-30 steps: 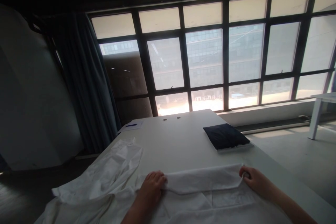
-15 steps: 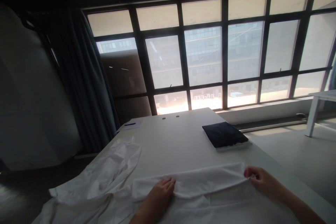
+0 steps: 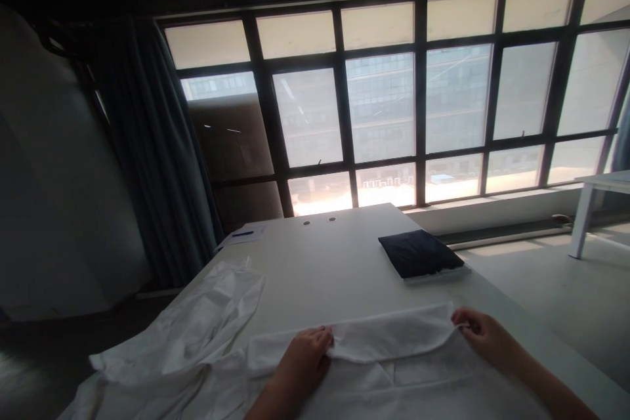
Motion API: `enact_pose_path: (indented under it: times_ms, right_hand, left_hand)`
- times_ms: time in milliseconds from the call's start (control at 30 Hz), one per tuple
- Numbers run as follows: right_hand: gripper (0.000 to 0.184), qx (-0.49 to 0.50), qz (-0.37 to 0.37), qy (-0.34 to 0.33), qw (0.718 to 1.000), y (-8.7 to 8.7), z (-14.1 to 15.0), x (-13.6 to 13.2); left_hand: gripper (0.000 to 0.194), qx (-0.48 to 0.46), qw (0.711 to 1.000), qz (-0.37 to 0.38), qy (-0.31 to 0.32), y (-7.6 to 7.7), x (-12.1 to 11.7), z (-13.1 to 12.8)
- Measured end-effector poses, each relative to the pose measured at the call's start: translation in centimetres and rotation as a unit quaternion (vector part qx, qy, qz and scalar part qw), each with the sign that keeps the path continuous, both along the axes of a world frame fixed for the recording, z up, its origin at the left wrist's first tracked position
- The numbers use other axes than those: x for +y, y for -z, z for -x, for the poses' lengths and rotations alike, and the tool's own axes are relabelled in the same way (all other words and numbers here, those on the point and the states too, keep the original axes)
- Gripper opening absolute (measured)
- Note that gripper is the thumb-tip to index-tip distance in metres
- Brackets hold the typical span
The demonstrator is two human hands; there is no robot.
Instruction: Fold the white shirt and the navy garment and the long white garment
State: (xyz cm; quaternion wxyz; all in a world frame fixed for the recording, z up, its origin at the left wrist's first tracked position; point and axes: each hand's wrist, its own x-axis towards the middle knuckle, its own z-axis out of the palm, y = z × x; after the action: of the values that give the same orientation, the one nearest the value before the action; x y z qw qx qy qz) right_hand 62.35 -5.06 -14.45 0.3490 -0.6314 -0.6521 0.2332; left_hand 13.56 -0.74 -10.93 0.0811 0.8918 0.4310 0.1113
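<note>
A white cloth garment, probably a shirt [image 3: 384, 380], lies spread on the table near me, with its near part running out of view. Its upper edge is folded over into a long band [image 3: 394, 335]. My left hand [image 3: 305, 357] lies on the band's left part, fingers curled over the fold. My right hand [image 3: 482, 335] pinches the band's right end between its fingers. A crumpled white sleeve or loose panel [image 3: 182, 321] spreads to the left, partly over the table edge.
A dark navy folded garment [image 3: 418, 252] sits on a white board farther up the white table [image 3: 315, 256]. A paper with a blue pen [image 3: 243, 233] lies at the far left corner. Large windows stand behind, a curtain hangs left, and a small white table [image 3: 590, 200] stands right.
My left hand has slid right along the fold and gripped closer to its edge. My right hand has lifted the band's end slightly. The view has levelled a little.
</note>
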Motion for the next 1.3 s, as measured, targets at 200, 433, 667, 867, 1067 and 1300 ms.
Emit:
enact_pose_path:
  times_ms: [200, 433, 667, 867, 1067, 1300]
  right_hand:
    - [0.016, -0.019, 0.009, -0.032, 0.999, -0.3, -0.7, -0.4]
    - [0.018, -0.018, 0.025, -0.071, 0.997, -0.3, -0.9, -0.7]
    - [0.015, -0.062, -0.007, -0.019, 0.998, 1.1, -0.9, -0.3]
    - [0.012, -0.058, 0.003, -0.049, 0.997, 1.0, -0.7, -0.5]
    - [0.012, -0.053, 0.028, -0.044, 0.997, -0.1, 0.0, -1.1]
    - [0.016, -0.022, 0.048, -0.045, 0.998, -0.2, -0.8, -1.1]
  left_hand:
    - [0.054, -0.009, 1.0, 0.006, 0.019, -0.1, -0.1, 0.3]
    - [0.039, -0.029, 0.998, 0.019, 0.057, -0.8, -2.6, 0.3]
    - [0.049, 0.009, 0.998, 0.048, 0.049, -1.2, -2.9, -0.3]
    - [0.024, 0.038, 0.995, 0.074, 0.047, -1.5, -2.4, -1.0]
    - [0.022, -0.005, 0.998, 0.061, 0.027, -0.9, -3.3, -2.5]
    - [0.009, -0.052, 0.997, 0.034, 0.05, 0.3, -3.4, -2.1]
